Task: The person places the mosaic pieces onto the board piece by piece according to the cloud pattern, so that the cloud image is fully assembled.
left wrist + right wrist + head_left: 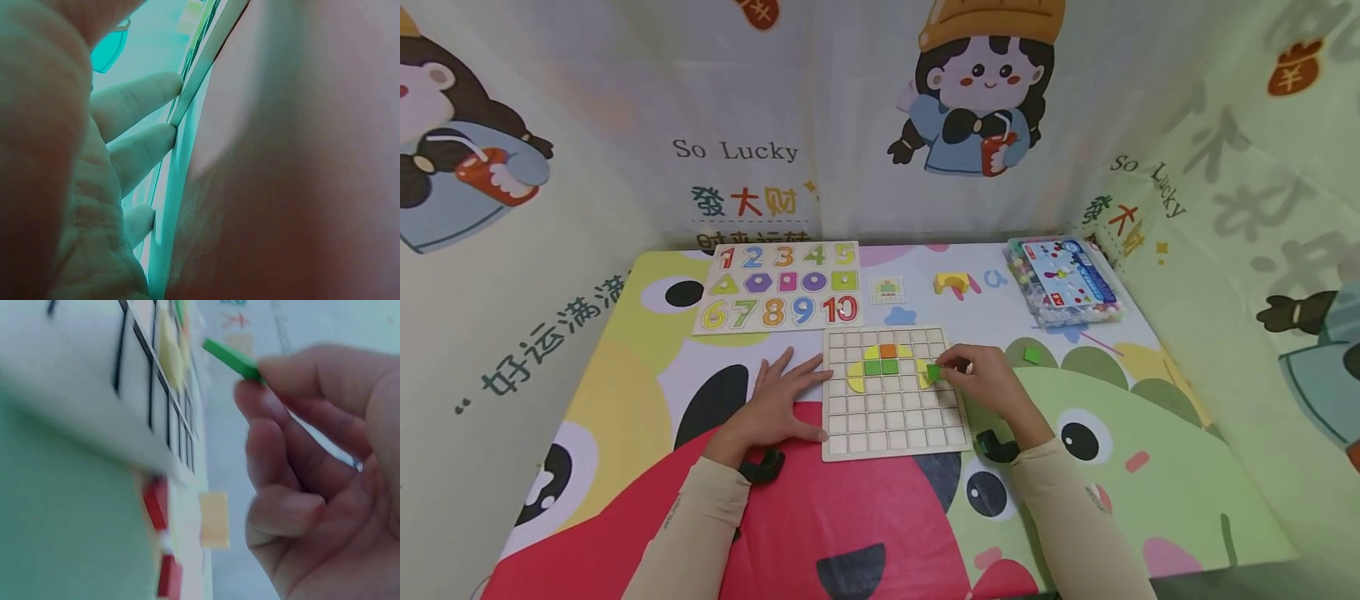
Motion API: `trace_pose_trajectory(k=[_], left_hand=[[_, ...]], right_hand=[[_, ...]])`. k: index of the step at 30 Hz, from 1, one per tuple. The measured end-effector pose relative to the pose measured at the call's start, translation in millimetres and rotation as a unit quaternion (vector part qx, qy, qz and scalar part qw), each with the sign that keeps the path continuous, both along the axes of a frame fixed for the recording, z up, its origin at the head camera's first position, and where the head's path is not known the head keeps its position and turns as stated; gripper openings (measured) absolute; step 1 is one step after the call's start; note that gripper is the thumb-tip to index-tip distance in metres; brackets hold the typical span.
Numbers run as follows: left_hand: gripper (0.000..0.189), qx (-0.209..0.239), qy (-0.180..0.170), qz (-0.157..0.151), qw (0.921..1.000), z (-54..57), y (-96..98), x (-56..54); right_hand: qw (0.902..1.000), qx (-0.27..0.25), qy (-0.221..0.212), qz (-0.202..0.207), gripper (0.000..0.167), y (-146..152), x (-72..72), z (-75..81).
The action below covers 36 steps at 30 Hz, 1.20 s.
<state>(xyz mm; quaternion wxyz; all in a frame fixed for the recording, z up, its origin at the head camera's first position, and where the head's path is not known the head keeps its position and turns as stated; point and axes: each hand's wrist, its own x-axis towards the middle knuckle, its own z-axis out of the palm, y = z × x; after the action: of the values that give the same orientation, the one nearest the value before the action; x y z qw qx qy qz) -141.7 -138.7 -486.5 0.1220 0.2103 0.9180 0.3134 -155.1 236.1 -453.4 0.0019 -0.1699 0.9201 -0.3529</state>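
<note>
A pale wooden grid board (880, 425) lies in front of the person. On it sit an orange square (888, 351), two green squares (890, 366) side by side under it, and several yellow rounded pieces (857, 384). My right hand (988, 383) pinches a green square tile (231, 358) between thumb and index finger, over the board's right part beside the yellow pieces there. In the right wrist view its other fingers curl inward. My left hand (778, 400) is spread, with fingertips and thumb touching the board's left edge.
Behind the board lie a number-and-shape puzzle (778, 287), a small pattern card (887, 290) and a yellow arch block (952, 283). A clear plastic box (1063, 281) of small colourful pieces stands back right. Another green tile (1032, 356) lies right of the right hand.
</note>
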Motion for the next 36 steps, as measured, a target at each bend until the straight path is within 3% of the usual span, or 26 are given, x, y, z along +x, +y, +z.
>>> trace_pose_trajectory(k=[8,15,20,36], left_hand=[[0.102,0.002,-0.004,-0.001,1.0,1.9,1.0,-0.8],[0.101,0.003,-0.004,-0.002,1.0,1.3,1.8,-1.3],[0.1,0.002,-0.004,-0.005,1.0,0.6,2.3,-1.2],[0.105,-0.004,-0.005,0.004,1.0,0.1,-0.7,1.3]], right_hand=[[0.9991,0.025,-0.03,-0.019,0.011,-27.2,-15.6,-0.1],[0.9977,0.05,-0.045,-0.006,0.013,-39.3,-27.7,-3.0],[0.9962,0.063,-0.059,-0.006,0.013,-43.3,-28.6,-5.2],[0.9915,0.121,-0.048,-0.001,0.013,-55.8,-30.0,-2.2]])
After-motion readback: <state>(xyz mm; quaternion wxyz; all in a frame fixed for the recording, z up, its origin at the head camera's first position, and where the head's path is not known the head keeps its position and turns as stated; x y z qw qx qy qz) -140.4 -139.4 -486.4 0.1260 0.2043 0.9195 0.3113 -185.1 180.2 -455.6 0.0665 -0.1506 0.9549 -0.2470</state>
